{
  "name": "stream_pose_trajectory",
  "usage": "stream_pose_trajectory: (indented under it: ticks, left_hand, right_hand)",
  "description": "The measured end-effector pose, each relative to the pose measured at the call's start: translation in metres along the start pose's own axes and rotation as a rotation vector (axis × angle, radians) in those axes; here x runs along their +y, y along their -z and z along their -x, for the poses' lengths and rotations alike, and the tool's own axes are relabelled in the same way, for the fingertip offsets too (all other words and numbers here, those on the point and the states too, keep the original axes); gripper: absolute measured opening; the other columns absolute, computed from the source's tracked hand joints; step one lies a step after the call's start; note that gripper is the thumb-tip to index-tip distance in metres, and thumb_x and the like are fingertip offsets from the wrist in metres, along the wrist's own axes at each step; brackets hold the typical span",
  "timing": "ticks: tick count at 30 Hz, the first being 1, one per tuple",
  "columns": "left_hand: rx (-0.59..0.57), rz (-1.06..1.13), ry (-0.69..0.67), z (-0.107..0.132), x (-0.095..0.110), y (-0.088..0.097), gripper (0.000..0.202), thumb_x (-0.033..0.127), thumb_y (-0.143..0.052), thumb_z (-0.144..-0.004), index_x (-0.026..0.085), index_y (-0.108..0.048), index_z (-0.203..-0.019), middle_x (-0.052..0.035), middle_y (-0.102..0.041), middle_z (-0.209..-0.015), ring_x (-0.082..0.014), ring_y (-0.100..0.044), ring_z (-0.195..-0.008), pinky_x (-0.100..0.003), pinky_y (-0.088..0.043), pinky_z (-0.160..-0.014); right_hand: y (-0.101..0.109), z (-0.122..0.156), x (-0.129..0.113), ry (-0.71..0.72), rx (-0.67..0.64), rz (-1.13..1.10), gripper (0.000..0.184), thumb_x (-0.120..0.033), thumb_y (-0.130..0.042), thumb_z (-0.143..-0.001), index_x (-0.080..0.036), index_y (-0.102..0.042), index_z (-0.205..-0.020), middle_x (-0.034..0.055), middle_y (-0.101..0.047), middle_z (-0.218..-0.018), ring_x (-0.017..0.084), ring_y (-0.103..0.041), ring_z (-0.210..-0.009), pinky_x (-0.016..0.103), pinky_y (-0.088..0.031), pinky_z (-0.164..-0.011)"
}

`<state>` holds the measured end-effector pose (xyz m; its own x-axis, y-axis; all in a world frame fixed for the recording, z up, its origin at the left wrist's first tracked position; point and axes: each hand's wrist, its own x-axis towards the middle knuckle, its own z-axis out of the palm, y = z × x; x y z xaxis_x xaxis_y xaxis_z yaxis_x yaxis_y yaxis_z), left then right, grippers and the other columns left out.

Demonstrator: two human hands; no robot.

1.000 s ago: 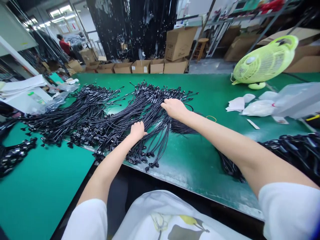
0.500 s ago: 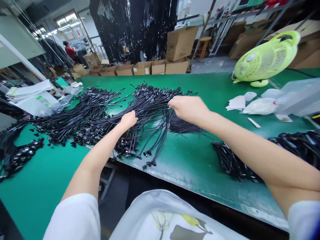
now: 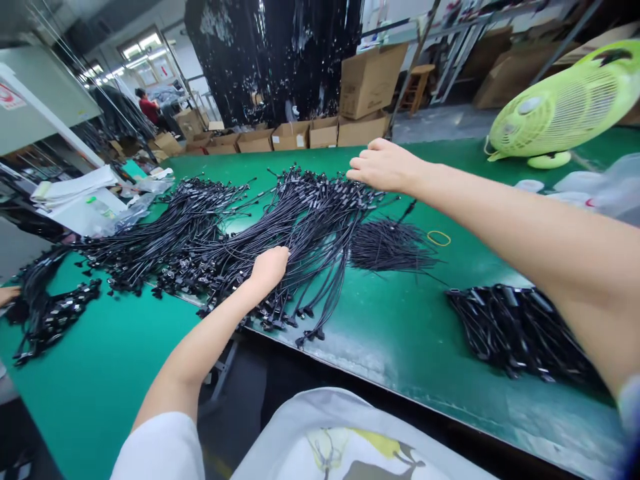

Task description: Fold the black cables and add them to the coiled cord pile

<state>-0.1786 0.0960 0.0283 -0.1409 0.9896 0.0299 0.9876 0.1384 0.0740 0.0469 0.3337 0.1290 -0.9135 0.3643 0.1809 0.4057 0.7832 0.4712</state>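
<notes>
A wide pile of black cables (image 3: 270,223) with small plugs at both ends lies across the green table. My left hand (image 3: 271,265) is closed on cable over the near part of the pile; its fingers hide how many strands it holds. At the far right edge of the pile, my right hand (image 3: 383,165) is closed with bent fingers at the cable ends, its fingertips pointing left. To the right of the pile lies a heap of thin black cable ties (image 3: 393,245). Beyond them is a yellow rubber band (image 3: 439,239).
Bundled black cables (image 3: 515,327) lie under my right forearm. A light green fan (image 3: 565,110) stands at the far right. Plastic bags (image 3: 580,187) rest before it. Cardboard boxes (image 3: 290,135) line the back edge. Another person's hand (image 3: 9,295) is by more cables at far left.
My right hand has moved away and slightly right, to the far cable ends. My left hand has come nearer and a little right. The rubber band now shows, and another person's hand appears at left.
</notes>
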Motion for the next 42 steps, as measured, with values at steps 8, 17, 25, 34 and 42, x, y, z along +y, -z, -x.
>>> stream_pose_trajectory:
  ticks: [8,17,25,34,42]
  left_hand:
    - [0.481,0.998,0.01,-0.001,-0.035,0.033,0.03,0.037,-0.041,-0.095,0.017,-0.062,-0.09,-0.0002,-0.054,-0.072,-0.0103,-0.049,-0.06,-0.021,-0.041,-0.056]
    - [0.17,0.902,-0.24,0.003,-0.028,0.117,0.021,0.036,-0.051,-0.09,0.019,-0.062,-0.097,0.0026,-0.053,-0.068,-0.0087,-0.048,-0.055,-0.019,-0.039,-0.054]
    - [0.002,0.361,0.063,0.027,-0.07,0.017,0.023,0.032,-0.041,-0.093,0.023,-0.059,-0.081,-0.0009,-0.064,-0.072,-0.0179,-0.06,-0.072,-0.026,-0.04,-0.069]
    - [0.914,0.859,-0.022,-0.028,-0.031,0.073,0.019,0.028,-0.04,-0.095,0.018,-0.054,-0.088,0.0005,-0.06,-0.078,-0.0105,-0.057,-0.073,-0.023,-0.042,-0.074]
    - [0.021,1.114,0.195,0.006,-0.03,0.045,0.011,0.022,-0.056,-0.08,0.013,-0.061,-0.076,0.0058,-0.047,-0.049,-0.0079,-0.04,-0.042,-0.021,-0.025,-0.043]
  right_hand:
    - [-0.032,-0.041,-0.051,-0.128,0.058,-0.353,0.034,-0.016,-0.051,-0.088,-0.01,-0.06,-0.12,0.0163,-0.056,-0.131,0.018,-0.054,-0.111,0.03,-0.036,-0.092]
    - [0.061,-0.049,-0.016,-0.568,0.548,-0.331,0.061,-0.026,-0.007,-0.099,0.003,-0.058,-0.114,0.0137,-0.06,-0.116,0.014,-0.051,-0.111,0.023,-0.035,-0.09]
    - [0.079,0.045,0.025,-0.603,0.056,0.034,0.055,-0.039,-0.03,-0.102,0.005,-0.062,-0.104,0.022,-0.067,-0.097,0.02,-0.063,-0.099,0.029,-0.037,-0.073]
    - [0.1,0.168,-0.023,-0.661,0.124,-0.367,0.045,-0.045,-0.037,-0.1,-0.013,-0.063,-0.117,0.0117,-0.07,-0.102,0.017,-0.064,-0.085,0.029,-0.038,-0.069]
    - [0.039,0.246,-0.078,-0.511,-0.222,-0.332,0.032,-0.041,-0.059,-0.089,-0.015,-0.069,-0.075,0.0069,-0.069,-0.075,0.014,-0.059,-0.062,0.028,-0.031,-0.055]
